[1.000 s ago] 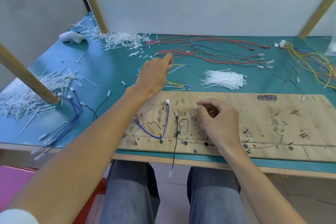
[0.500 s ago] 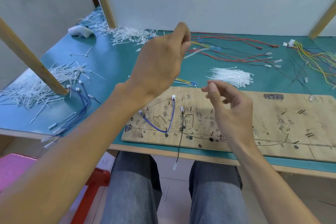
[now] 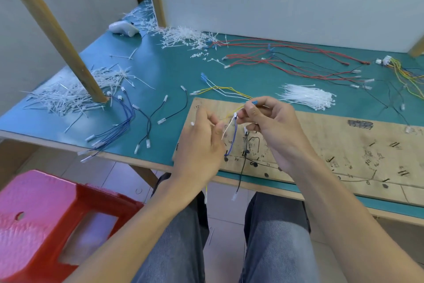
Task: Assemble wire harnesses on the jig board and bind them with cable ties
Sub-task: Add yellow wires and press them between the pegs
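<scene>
Yellow wire [image 3: 230,114] is strung between your hands just above the left end of the jig board [image 3: 321,135], with its long axis running up-right to down-left. Your right hand [image 3: 275,129] pinches the upper end by the blue terminal [image 3: 254,102], other fingers loosely curled. Your left hand [image 3: 199,152] pinches it lower down, and the tail hangs past the table edge toward your knees. The blue wire [image 3: 234,135] and black wire [image 3: 243,168] sit on the board directly beneath. The right hand is nearer those slots, so I'd lead with that end. The cable ties [image 3: 307,96] lie behind the board on your right-hand side.
</scene>
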